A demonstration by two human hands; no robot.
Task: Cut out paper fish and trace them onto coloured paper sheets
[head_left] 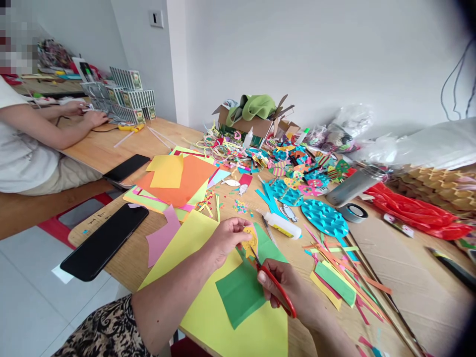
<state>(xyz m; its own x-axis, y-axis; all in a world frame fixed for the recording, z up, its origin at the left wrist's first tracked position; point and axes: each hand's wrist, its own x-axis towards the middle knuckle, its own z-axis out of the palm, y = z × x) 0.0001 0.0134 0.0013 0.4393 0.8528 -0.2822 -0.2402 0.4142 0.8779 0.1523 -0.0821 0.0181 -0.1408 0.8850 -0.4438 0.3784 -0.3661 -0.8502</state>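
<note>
Pinched in the fingers of my left hand [226,241] is a small yellow paper cutout [250,240] with dark markings. My right hand [283,283] grips red-handled scissors [277,287], whose blade tips meet the lower edge of the cutout. Below both hands lie a green paper sheet [241,292] and a larger yellow sheet [201,317]. A white glue bottle [283,225] rests on its side just beyond my right hand.
Orange paper [186,183] and two black phones [106,240] lie left. Coloured strips [336,282], black tape [354,212] and a metal flask [353,184] are right. Paper fish and a cardboard box [245,125] stand behind. Another person's hands [94,119] work at far left.
</note>
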